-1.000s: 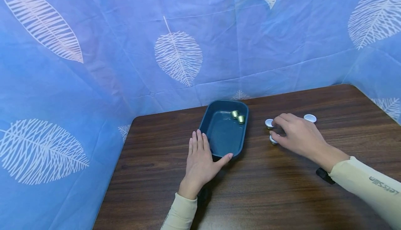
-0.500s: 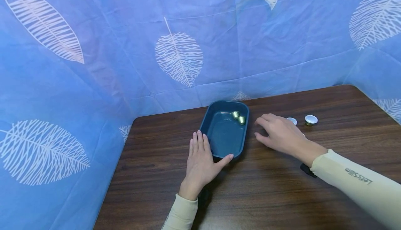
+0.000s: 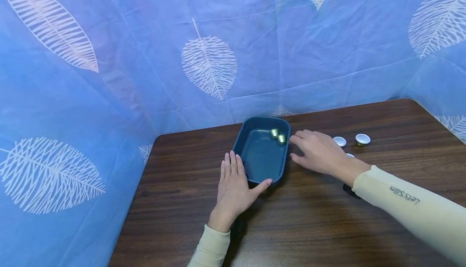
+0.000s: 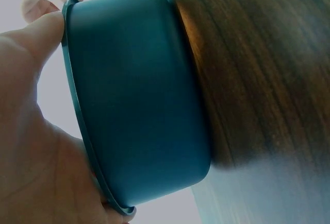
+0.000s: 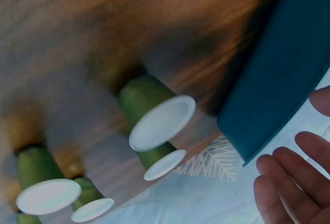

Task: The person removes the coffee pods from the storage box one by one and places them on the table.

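My left hand (image 3: pixel 234 192) lies against the near-left corner of a deep blue-green tray (image 3: pixel 251 174), fingers straight along the left rim and thumb along the near one. Two gold-green coffee capsules (image 3: pixel 278 136) lie inside by the right wall. My right hand (image 3: pixel 318 152) is at the tray's right side, fingertips close to the rim; in the right wrist view its fingers (image 5: pixel 278 170) are relaxed, with nothing between them and the thumb. Several more capsules stand lid up on the table, such as one capsule (image 5: pixel 144 105) near the tray's side. Part of this group is hidden beneath the right hand in the head view.
White-lidded capsules (image 3: pixel 363 138) stand to the right of the right hand. The dark wood table (image 3: pixel 174 186) meets a blue curtain (image 3: pixel 145 56) with white leaf prints at its back and left. The tray stands near the table's back edge.
My right hand has moved left from above the capsules to the tray's right side, uncovering capsules behind it and covering others. The left hand, the tray and the two capsules inside look unchanged.
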`<act>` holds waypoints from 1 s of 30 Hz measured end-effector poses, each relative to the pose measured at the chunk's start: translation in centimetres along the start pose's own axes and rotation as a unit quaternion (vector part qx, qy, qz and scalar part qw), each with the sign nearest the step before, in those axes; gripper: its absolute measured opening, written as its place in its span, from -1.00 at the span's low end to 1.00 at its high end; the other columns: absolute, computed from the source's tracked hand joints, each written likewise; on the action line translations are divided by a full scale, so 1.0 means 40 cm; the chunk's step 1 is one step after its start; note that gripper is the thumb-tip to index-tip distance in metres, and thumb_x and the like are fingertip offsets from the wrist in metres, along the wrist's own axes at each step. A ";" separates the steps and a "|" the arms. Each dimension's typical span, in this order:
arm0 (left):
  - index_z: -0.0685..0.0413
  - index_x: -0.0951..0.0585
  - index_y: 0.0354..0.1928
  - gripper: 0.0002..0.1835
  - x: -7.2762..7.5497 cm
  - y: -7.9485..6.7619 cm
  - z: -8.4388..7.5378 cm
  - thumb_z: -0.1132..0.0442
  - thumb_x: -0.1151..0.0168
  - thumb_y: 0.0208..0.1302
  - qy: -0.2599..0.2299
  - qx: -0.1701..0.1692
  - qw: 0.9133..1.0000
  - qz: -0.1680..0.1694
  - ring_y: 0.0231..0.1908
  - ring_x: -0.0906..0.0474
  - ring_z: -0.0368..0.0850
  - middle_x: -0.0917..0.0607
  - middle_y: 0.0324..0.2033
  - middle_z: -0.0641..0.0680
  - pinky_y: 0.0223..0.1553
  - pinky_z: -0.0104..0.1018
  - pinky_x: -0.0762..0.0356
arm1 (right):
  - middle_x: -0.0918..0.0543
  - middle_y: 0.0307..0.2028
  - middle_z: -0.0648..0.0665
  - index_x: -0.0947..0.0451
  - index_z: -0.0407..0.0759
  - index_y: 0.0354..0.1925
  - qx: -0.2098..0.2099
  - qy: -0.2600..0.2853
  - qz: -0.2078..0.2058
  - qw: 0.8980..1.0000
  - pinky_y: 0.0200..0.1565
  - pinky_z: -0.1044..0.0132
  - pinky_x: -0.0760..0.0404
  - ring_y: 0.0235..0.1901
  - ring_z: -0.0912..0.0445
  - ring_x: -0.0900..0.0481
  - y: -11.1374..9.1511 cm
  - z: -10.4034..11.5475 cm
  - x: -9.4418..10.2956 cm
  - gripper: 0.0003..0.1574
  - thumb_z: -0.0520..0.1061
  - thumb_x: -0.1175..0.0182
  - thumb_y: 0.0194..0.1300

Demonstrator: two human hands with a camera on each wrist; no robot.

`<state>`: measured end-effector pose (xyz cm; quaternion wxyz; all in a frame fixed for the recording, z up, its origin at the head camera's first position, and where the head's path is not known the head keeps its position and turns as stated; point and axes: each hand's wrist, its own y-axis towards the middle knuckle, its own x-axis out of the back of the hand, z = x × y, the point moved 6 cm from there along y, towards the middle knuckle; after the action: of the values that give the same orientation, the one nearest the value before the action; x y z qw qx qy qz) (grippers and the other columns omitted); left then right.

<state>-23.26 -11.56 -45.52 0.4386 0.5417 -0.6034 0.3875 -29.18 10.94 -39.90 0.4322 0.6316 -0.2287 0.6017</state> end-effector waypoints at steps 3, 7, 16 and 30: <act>0.26 -0.04 0.71 0.31 0.002 0.000 0.001 -0.64 -0.10 0.31 0.003 -0.001 1.000 -0.003 0.75 0.22 0.24 0.05 0.74 0.29 0.73 0.13 0.09 | -0.80 -0.06 -0.24 -0.73 -0.23 0.11 0.001 -0.008 0.027 1.000 -0.07 -0.07 -0.81 -0.12 -0.08 -0.76 0.017 0.006 0.000 -0.50 -0.01 -0.53 0.29; 0.27 -0.04 0.71 0.32 0.000 -0.001 0.002 -0.64 -0.09 0.31 0.002 -0.001 1.000 -0.002 0.75 0.23 0.24 0.06 0.74 0.29 0.73 0.14 0.09 | -0.80 -0.07 -0.23 -0.73 -0.22 0.11 0.005 -0.014 0.055 0.998 -0.10 -0.04 -0.81 -0.15 -0.05 -0.75 0.038 0.015 -0.003 -0.50 0.00 -0.53 0.30; 0.27 -0.03 0.71 0.31 0.002 -0.002 -0.003 -0.63 -0.11 0.32 -0.004 -0.001 1.000 0.002 0.75 0.24 0.24 0.07 0.74 0.29 0.73 0.14 0.10 | -0.79 -0.13 -0.18 -0.74 -0.21 0.08 0.013 -0.005 0.055 0.998 -0.21 0.04 -0.79 -0.26 0.02 -0.71 0.074 0.023 0.007 -0.56 -0.03 -0.50 0.30; 0.26 -0.03 0.72 0.31 0.001 -0.001 -0.001 -0.63 -0.09 0.32 0.005 -0.003 1.000 0.000 0.75 0.22 0.25 0.05 0.74 0.28 0.73 0.14 0.08 | -0.79 -0.07 -0.23 -0.70 -0.22 0.23 0.029 -0.025 0.129 0.991 -0.19 -0.01 -0.81 -0.19 -0.04 -0.77 0.130 0.038 -0.010 -0.39 0.05 -0.52 0.33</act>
<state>-23.24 -11.53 -45.46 0.4435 0.5386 -0.6020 0.3884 -32.59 6.90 -38.71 0.3264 0.6239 -0.3018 0.6428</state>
